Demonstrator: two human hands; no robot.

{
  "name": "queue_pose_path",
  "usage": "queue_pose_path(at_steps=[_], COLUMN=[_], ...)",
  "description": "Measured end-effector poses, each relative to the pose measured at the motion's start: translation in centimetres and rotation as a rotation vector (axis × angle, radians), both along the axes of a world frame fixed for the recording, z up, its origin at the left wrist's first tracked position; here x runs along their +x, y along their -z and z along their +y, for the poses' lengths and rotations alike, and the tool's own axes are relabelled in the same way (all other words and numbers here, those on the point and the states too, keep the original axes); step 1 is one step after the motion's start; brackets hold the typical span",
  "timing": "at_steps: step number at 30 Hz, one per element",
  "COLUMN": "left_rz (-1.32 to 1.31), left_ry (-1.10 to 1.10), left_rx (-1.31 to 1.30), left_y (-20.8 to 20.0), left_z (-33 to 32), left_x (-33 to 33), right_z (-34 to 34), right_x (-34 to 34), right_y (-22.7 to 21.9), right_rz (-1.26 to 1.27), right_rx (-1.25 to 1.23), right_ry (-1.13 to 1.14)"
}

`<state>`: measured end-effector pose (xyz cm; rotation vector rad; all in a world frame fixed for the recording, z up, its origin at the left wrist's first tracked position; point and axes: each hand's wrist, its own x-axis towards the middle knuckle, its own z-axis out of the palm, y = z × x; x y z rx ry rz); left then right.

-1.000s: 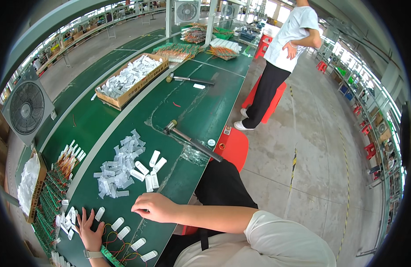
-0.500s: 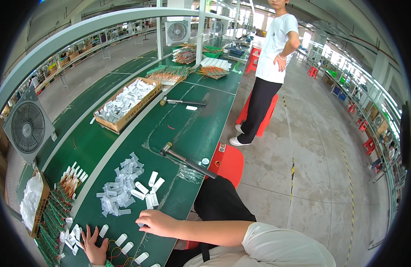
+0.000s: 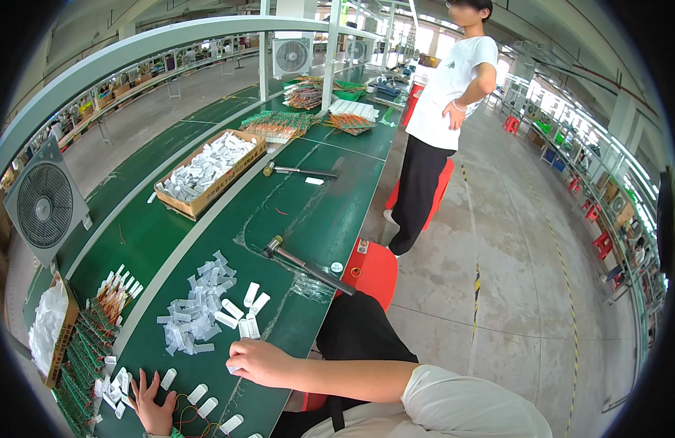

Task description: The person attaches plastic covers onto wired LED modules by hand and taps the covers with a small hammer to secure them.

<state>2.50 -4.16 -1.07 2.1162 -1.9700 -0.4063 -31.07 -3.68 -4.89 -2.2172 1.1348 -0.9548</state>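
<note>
My left hand lies at the near left of the green workbench, fingers spread, holding nothing. Beside its fingertips are several white plastic housings, and thin red and yellow wires run close to the thumb. More small white parts lie left of it. My right hand is closed near the bench's front edge, pinching a small pale piece that mostly hides behind the fingers. Just beyond it are loose white housings and a heap of translucent plastic strips.
Two hammers, a nearer one and a farther one, lie on the bench. A cardboard tray holds white parts. Wired circuit boards are stacked left. A red stool stands at the front edge; a co-worker stands beyond.
The co-worker has shifted stance, legs moving closer to the red stool. Both my hands stay nearly where they were, the left spread and the right closed.
</note>
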Motion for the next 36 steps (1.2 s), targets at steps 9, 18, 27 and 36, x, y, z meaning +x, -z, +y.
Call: queue_pose_path(at_steps=[9, 18, 27, 36], left_rz=[0.007, -0.005, -0.014, -0.017], left_ry=[-0.004, 0.005, -0.016, -0.005], left_rx=[0.001, 0.034, 0.035, 0.023], left_y=[0.1, -0.6, -0.1, 0.0], left_z=[0.0, 0.0, -0.1, -0.1], left_x=[0.1, -0.3, -0.1, 0.1], right_z=[-1.2, -1.8, -1.8, -1.8], right_x=[-0.2, -0.4, 0.1, 0.3], right_y=[-1.2, -1.5, -1.7, -0.2], right_rz=[0.082, 0.072, 0.078, -0.099], right_rx=[0.216, 0.177, 0.092, -0.063], right_ry=[0.053, 0.111, 0.088, 0.1])
